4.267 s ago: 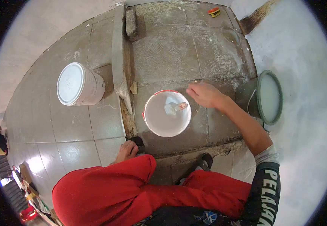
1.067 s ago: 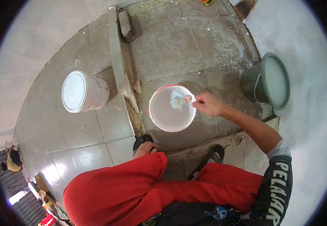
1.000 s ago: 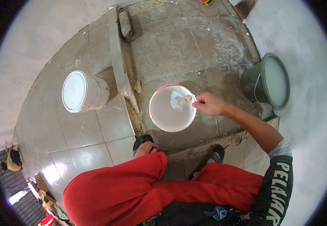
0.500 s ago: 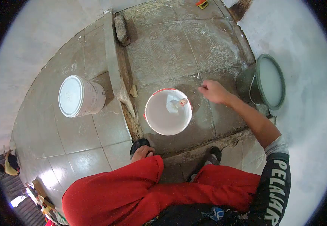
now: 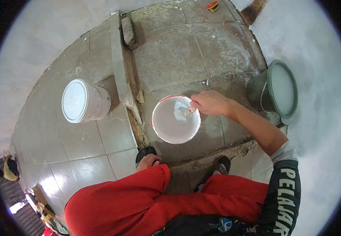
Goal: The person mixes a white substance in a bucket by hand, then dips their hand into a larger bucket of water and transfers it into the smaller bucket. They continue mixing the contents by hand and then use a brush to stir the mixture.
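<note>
A white bucket (image 5: 174, 128) with a red-marked rim stands on the tiled floor in front of me, pale liquid inside. A whitish brush-like tool (image 5: 180, 114) leans in it against the right inner wall; its head is partly under the liquid. My right hand (image 5: 211, 103) is over the bucket's right rim, its thumb and fingers closed at the tool's handle end. My left hand (image 5: 148, 160) hangs by my knee above the left shoe (image 5: 143, 152), fingers curled, with nothing visible in it.
A lidded white pail (image 5: 84, 101) stands left, beyond a raised ledge (image 5: 125, 78). On the right is a green bucket (image 5: 282, 88) of cloudy liquid. A stone block (image 5: 128, 32) lies farther back, and a red-and-yellow object (image 5: 213, 6) is at the top. A person (image 5: 10, 168) is far left.
My right hand has moved left and slightly down, from beside the white bucket to its rim and the tool's handle. My left hand stays by the knee.
</note>
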A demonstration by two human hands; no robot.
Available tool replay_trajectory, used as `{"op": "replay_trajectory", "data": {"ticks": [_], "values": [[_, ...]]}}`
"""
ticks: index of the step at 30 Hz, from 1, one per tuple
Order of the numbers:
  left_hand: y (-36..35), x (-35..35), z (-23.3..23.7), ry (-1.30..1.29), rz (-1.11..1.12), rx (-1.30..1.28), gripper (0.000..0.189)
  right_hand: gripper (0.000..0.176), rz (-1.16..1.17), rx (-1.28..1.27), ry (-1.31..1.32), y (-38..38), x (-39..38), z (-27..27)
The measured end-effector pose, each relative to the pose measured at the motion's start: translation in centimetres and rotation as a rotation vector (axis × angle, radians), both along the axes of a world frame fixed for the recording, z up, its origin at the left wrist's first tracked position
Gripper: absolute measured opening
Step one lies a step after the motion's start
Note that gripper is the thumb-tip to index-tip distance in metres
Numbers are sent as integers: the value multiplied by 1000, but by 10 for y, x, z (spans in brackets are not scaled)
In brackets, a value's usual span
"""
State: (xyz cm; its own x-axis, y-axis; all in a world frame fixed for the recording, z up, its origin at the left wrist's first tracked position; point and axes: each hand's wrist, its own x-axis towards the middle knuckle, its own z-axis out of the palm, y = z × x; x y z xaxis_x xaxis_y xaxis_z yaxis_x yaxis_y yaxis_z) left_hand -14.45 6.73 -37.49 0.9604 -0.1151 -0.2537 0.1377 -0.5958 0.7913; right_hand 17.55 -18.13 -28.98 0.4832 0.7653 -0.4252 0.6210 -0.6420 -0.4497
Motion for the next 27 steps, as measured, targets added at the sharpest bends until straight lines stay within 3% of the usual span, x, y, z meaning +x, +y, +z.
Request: {"op": "replay_trajectory", "data": {"ticks": [14, 27], "values": [[1, 0, -1, 32, -29, 4, 15, 29, -161, 398, 266, -13, 1, -38], [-1, -1, 2, 47, -14, 46, 14, 28, -202, 383, 382, -14, 1, -31]]}}
